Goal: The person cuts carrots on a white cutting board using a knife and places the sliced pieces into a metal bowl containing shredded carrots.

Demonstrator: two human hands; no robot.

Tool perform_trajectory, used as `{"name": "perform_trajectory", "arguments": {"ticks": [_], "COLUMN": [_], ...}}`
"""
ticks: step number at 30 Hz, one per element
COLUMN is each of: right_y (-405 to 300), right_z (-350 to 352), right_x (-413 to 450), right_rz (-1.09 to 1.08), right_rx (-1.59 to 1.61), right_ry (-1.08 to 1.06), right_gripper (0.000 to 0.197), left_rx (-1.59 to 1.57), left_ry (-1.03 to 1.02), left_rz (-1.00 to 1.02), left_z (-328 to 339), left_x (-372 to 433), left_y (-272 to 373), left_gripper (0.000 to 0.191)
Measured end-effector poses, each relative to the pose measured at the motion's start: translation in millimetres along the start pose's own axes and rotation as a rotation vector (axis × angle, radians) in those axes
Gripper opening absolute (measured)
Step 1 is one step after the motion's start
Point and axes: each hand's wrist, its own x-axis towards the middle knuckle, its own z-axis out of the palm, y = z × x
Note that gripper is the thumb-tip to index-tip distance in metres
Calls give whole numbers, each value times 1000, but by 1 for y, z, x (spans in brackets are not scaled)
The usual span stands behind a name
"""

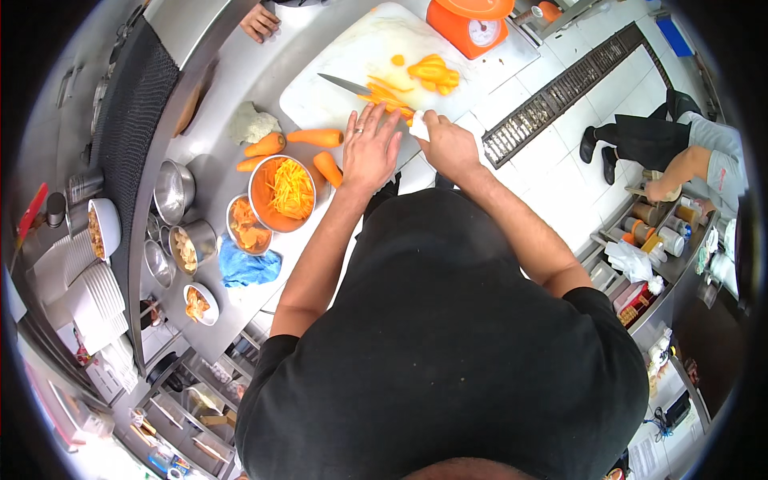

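Observation:
My right hand [450, 147] is closed around the white handle [420, 125] of a kitchen knife at the near edge of a white cutting board [315, 105]. The knife's blade [345, 84] points to the far left, and cut carrot strips [384, 99] cover part of it. My left hand [371, 150], a ring on one finger, is spread palm down with its fingertips at these strips; whether they press on the blade is hidden. Sliced carrot pieces [435, 73] lie farther back on the board. Left of my left hand are whole carrots [315, 138] and a steel bowl of shredded carrot [291, 189].
An orange kitchen scale [474, 30] stands behind the board. Cauliflower [253, 123], a bowl of peelings [249, 225], a blue cloth [247, 264] and steel bowls [174, 191] occupy the left counter. Another person's hand [260, 23] rests at the back; a co-worker [678, 144] is at right.

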Motion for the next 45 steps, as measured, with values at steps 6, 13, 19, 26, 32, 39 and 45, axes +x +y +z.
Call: {"name": "perform_trajectory", "arguments": {"ticks": [6, 13, 19, 26, 32, 39, 45], "right_y": [7, 12, 10, 38, 62, 49, 70], "right_z": [5, 15, 3, -27, -27, -24, -9], "right_x": [1, 0, -15, -20, -30, -40, -41], "right_rz": [-61, -113, -131, 43, 68, 103, 190], "right_rx": [17, 34, 63, 16, -73, 109, 449], "right_ry": [10, 3, -15, 31, -31, -133, -215], "right_gripper": [38, 37, 37, 39, 38, 36, 43], "left_rx": [90, 105, 191, -3, -262, -246, -113], "left_ry": [-31, -220, -311, 165, 115, 274, 219], "left_rz": [27, 57, 69, -86, -492, -477, -394], "left_z": [10, 6, -8, -10, 64, 83, 95], "left_x": [6, 29, 43, 44, 14, 38, 70], "left_y": [-12, -44, -53, -29, -24, -26, -25], "left_gripper": [41, 37, 41, 51, 79, 83, 84]}}
